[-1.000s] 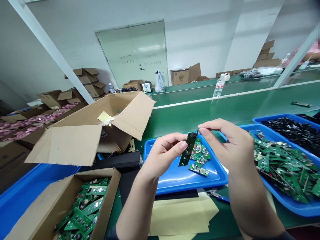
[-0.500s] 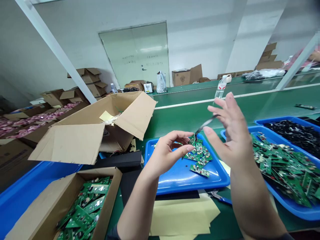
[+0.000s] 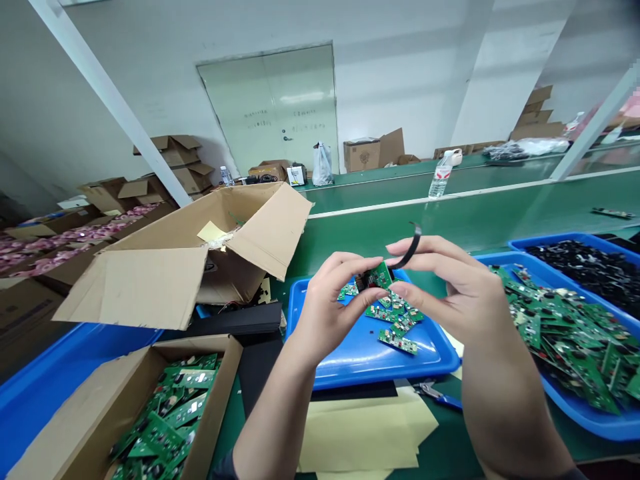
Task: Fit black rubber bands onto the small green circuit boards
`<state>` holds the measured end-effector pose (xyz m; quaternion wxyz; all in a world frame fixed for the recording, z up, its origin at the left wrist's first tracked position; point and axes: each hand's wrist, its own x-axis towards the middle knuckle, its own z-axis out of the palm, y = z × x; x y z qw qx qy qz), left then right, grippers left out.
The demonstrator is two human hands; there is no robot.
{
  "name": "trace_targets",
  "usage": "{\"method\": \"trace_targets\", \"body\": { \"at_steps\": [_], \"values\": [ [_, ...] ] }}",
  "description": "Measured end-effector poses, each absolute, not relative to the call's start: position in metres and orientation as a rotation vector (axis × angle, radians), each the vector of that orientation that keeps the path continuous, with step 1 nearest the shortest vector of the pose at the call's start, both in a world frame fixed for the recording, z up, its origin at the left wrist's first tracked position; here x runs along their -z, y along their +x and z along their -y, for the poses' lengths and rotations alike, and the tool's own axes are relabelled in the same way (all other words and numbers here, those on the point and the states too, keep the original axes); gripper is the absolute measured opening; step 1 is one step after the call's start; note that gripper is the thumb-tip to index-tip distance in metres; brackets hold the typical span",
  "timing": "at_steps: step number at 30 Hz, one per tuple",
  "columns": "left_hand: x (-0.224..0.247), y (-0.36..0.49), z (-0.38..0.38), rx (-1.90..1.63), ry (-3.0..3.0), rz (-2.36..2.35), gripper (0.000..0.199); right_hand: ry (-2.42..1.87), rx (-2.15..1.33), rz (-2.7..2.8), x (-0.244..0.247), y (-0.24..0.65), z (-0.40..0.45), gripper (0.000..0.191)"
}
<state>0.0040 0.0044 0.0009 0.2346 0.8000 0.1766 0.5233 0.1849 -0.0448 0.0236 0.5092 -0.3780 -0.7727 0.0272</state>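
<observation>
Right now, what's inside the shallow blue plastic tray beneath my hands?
Several loose green circuit boards lie in the blue tray, mostly toward its right side. Your left hand, right hand and held green board cover parts of it; whatever lies behind them is hidden.

Ahead of you, a bag (image 3: 323, 165) stands before the door (image 3: 273, 100); a bottle (image 3: 440, 177) stands nearer you, rightward.

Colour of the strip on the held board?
Black strip, clearest in the head view.
</observation>
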Motion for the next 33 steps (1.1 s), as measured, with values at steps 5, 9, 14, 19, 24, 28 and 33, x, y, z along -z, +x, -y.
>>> {"method": "trace_targets", "body": {
  "at_steps": [5,9,14,19,24,28,33],
  "values": [
    [0.000,0.003,-0.007,-1.442,2.230,-0.473,0.030,-0.883,-0.109,1.796,-0.025,0.177,0.047,0.012],
    [-0.001,0.002,-0.007,-1.444,2.231,-0.481,0.031,-0.869,-0.029,1.777,-0.025,0.177,0.048,0.019],
    [-0.001,0.001,-0.005,-1.431,2.150,-0.516,0.030,-0.836,0.000,1.849,-0.026,0.178,0.050,0.021],
    [0.001,0.001,-0.005,-1.443,2.126,-0.555,0.029,-0.817,-0.020,1.879,-0.027,0.178,0.049,0.019],
    [0.002,0.001,-0.007,-1.455,2.155,-0.560,0.030,-0.829,-0.017,1.911,-0.025,0.179,0.047,0.019],
    [0.001,0.002,-0.008,-1.441,2.174,-0.513,0.029,-0.840,-0.054,1.969,-0.025,0.185,0.047,0.018],
    [0.001,0.004,-0.008,-1.419,2.181,-0.431,0.031,-0.821,-0.100,1.990,-0.028,0.193,0.048,0.013]
  ]
}}
